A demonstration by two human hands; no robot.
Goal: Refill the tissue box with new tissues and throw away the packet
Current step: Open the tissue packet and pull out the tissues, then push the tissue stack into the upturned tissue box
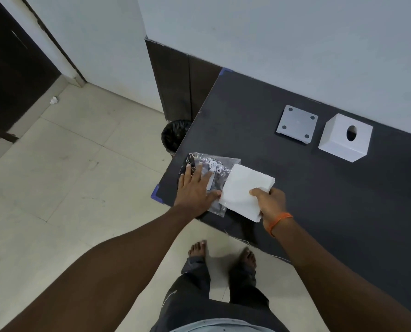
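A stack of white tissues (241, 191) lies half out of a clear plastic packet (213, 167) at the near left corner of the dark table (319, 200). My right hand (270, 201) grips the stack at its near right edge. My left hand (196, 188) lies flat on the packet with its fingers spread, pressing it to the table. The white tissue box (344, 137), with an oval hole in its top, stands at the back right against the wall. Its grey base plate (296, 124) lies separately just left of it.
A bin lined with a black bag (174, 135) stands on the floor beside the table's left edge. A crumpled bit of paper (53, 100) lies on the tiled floor far left. My bare feet are close to the table's front edge.
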